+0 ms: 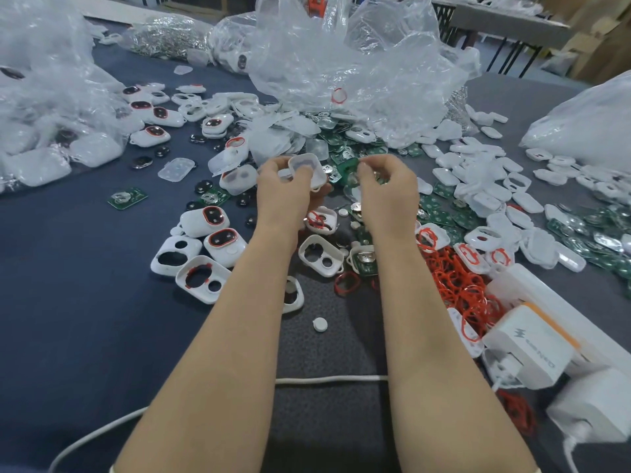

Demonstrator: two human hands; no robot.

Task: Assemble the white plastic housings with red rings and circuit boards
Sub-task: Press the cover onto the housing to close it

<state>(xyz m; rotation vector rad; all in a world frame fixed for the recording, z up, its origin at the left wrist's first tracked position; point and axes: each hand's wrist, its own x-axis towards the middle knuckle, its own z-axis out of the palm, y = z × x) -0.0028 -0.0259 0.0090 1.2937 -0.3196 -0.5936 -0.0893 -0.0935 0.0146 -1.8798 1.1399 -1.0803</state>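
Tabletop (68, 285) is carrying part heaps (red rings (457, 288) piling near its right edge). Above its middle, left hand (286, 192) is curling around a white housing (305, 167), hollow showing, likely readying it for the green circuit board (349, 168) right hand (387, 191) is pinching alongside.

Near left: bare blue table cloth (85, 302), open for a hand to pass.
Left centre: white housings (191, 264), loosely clustered.
Right: red rings (461, 288) heaped, chargers (526, 346) just beside them.
Far centre: crumpled plastic bag (341, 63) behind scattered circuit boards (440, 213).
Near edge: white cable (327, 379) crosses.

Dark cloth-covered table (68, 285); cardboard boxes (596, 39) behind.
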